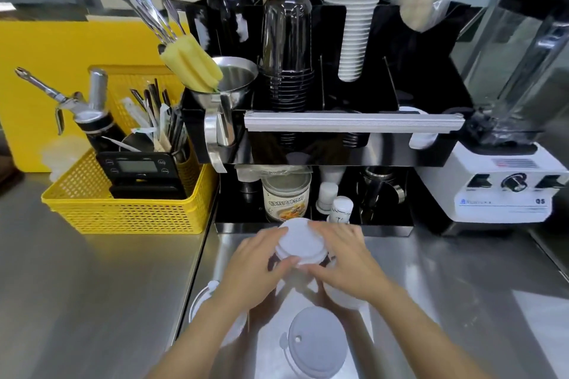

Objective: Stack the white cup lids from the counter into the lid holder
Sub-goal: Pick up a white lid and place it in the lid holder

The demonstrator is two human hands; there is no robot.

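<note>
A short stack of white lids (300,241) sits flat-face up just above the steel counter (446,286), its lower edge blurred. The left hand (255,261) and right hand (345,255) clasp it from both sides. Loose lids (317,344) lie nearer, one half hidden under the left forearm.

Bright, even overhead light. Broad soft glare on the steel desk (92,286), strongest near right. Short soft shadows under the hands (303,258). Motion blur on fingers and on the white lids (300,244) between them. Strong wide-angle bending at edges; blender (508,132) far right leans and smears.
</note>
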